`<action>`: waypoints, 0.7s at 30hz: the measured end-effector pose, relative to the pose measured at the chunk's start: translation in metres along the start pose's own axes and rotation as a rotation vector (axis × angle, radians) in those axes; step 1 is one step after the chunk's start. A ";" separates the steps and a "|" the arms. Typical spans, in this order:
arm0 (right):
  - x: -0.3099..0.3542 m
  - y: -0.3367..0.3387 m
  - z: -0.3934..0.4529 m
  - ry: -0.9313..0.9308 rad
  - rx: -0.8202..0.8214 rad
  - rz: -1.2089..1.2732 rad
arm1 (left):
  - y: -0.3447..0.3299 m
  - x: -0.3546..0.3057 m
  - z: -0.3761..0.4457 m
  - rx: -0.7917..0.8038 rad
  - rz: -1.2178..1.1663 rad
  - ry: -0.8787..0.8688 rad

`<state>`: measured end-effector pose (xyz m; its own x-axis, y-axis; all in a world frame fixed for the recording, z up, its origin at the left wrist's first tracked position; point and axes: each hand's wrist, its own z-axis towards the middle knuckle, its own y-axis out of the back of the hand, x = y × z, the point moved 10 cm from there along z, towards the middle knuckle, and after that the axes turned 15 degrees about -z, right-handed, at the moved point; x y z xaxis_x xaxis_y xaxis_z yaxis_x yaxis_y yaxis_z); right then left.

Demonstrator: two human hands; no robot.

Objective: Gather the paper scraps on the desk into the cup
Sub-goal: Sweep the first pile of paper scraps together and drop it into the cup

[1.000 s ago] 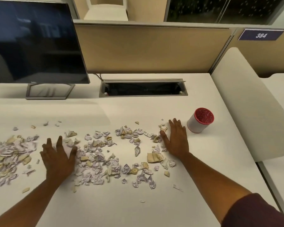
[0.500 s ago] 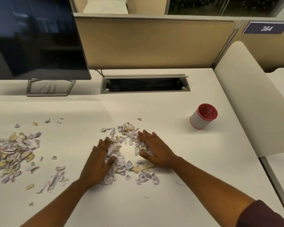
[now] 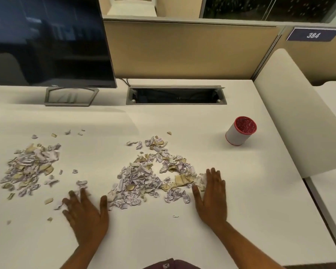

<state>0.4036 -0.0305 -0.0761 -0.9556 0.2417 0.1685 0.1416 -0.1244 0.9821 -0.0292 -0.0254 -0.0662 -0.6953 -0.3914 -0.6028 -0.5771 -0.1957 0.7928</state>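
A heap of white and tan paper scraps (image 3: 149, 179) lies in the middle of the white desk (image 3: 250, 200). A second heap of scraps (image 3: 30, 167) lies at the left. My left hand (image 3: 85, 212) rests flat on the desk at the middle heap's left edge, fingers spread, touching a few loose scraps. My right hand (image 3: 211, 195) lies flat at the heap's right edge, fingertips against the scraps. The white cup with a red rim and red inside (image 3: 241, 131) stands upright to the back right, apart from both hands.
A dark monitor (image 3: 47, 41) on its stand (image 3: 71, 97) is at the back left. An open cable slot (image 3: 176, 96) sits in the desk behind the scraps. A tan partition (image 3: 182, 51) runs along the back and a white divider (image 3: 291, 113) bounds the right side.
Both hands have pulled apart and back toward me, from on top of the middle heap to its left and right edges. The scraps stay bunched in the middle.
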 end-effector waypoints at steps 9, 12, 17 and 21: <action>0.125 -0.013 0.016 0.292 0.159 0.301 | -0.076 -0.095 -0.023 0.333 -0.242 -0.389; 0.116 0.001 0.037 0.267 0.101 0.477 | -0.066 -0.101 -0.016 0.291 -0.254 -0.493; 0.088 0.008 0.104 0.119 0.067 0.309 | -0.029 -0.085 0.042 0.055 -0.173 -0.338; 0.090 -0.011 0.140 0.106 0.210 0.181 | -0.039 -0.067 0.093 0.154 -0.149 -0.167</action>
<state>0.3517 0.1270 -0.0602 -0.9299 0.1305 0.3440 0.3524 0.0478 0.9346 0.0004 0.0923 -0.0648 -0.6518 -0.2119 -0.7282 -0.7278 -0.0955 0.6791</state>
